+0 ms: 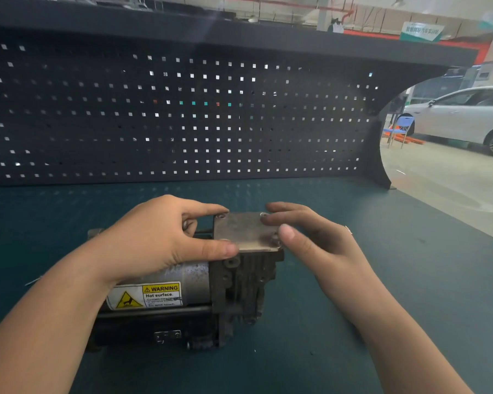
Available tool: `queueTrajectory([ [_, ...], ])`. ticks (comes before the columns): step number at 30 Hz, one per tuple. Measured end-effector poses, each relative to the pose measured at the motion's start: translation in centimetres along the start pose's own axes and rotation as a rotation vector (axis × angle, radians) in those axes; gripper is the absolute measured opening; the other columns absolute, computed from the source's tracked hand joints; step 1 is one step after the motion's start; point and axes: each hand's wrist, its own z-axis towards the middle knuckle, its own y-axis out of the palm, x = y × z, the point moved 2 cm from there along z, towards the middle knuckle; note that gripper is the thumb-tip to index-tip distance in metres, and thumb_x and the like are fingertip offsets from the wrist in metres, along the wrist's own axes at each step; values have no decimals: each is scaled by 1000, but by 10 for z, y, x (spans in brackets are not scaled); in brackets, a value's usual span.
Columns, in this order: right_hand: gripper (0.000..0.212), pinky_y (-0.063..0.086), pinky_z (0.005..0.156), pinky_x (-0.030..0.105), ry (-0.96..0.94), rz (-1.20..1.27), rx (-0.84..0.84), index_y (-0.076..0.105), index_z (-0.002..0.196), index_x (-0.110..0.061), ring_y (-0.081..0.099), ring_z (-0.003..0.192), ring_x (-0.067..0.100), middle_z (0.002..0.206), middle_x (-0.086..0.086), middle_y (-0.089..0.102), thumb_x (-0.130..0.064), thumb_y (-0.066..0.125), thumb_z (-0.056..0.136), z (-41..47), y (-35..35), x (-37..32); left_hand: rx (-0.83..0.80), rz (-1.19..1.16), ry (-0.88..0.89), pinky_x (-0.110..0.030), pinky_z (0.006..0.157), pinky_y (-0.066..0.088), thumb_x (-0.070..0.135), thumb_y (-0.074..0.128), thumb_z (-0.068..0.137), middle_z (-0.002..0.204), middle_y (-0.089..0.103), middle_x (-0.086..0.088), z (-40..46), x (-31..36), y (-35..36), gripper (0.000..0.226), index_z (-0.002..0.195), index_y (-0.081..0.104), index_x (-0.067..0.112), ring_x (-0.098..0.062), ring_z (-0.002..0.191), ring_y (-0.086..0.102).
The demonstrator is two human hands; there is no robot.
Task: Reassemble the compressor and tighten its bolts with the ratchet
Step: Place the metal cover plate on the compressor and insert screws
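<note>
Compressor [199, 291] rests on green bench mat [382, 280] before black pegboard [182, 115].

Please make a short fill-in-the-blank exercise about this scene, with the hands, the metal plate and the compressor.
1. The plate lies on top of the ____.
2. The sticker warns of a hot ____.
3. The left hand and the right hand both touch the ____.

Missing words: compressor; surface; plate

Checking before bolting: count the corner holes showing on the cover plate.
2 plainly: the far-left corner hole and the far-right one. Fingers of both hands cover the near corners of the plate, so more may be hidden.
</note>
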Motion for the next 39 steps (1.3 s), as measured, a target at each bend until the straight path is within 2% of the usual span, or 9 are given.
queueTrajectory([
  [2,20,46,91,20,-19,1,-24,78,93,-26,54,122,6,123,-21,62,-34,63,82,-1,0,1,-1,5,1,-31,56,23,91,59,40,51,35,9,0,0,0,80,115,52,64,-5,46,33],
  [5,14,47,97,43,-17,5,-4,78,86,-22,57,119,15,120,-17,64,-34,73,80,1,0,3,-1,3,3,-32,57,23,91,59,40,52,35,9,0,0,0,80,115,52,64,-5,47,33],
  [10,20,49,88,35,-19,16,17,75,82,-19,62,108,8,114,-13,66,-37,73,75,2,2,3,0,5,5,-32,57,22,92,59,40,52,34,8,0,-1,0,82,117,52,63,-5,47,32],
  [16,30,51,90,49,4,-36,129,67,70,-32,64,97,13,109,-23,64,-49,86,56,4,5,3,9,-4,6,-32,58,24,95,58,37,53,34,10,0,-2,0,81,113,50,68,-4,48,33],
  [21,18,50,80,20,-33,17,97,74,66,-19,63,102,0,111,-16,67,-37,76,65,2,-2,2,7,-4,10,-33,59,23,90,61,41,53,34,9,0,-2,0,79,116,52,65,-5,49,32],
  [29,24,48,91,31,-25,-66,6,78,85,-20,56,118,8,116,-20,65,-38,64,77,3,-6,2,5,18,0,-33,59,23,88,58,44,53,34,9,0,-1,0,76,116,52,65,-5,48,32],
  [33,21,47,76,24,3,-24,50,71,71,-19,64,89,14,110,-16,67,-39,72,66,4,-3,2,10,22,0,-32,58,25,90,58,42,52,36,10,0,-1,0,76,115,50,68,-5,47,35],
  [36,26,45,72,22,15,-30,49,68,77,-25,61,78,10,111,-19,66,-45,80,65,3,-1,1,16,30,-5,-30,56,27,91,58,41,50,41,14,0,-2,-1,77,115,51,68,-2,46,40],
  [39,22,48,84,24,0,-35,1,74,94,-26,61,105,4,119,-18,64,-40,66,79,2,-2,1,14,33,0,-32,56,26,92,57,41,52,36,11,0,-2,0,78,115,50,68,-4,47,36],
])
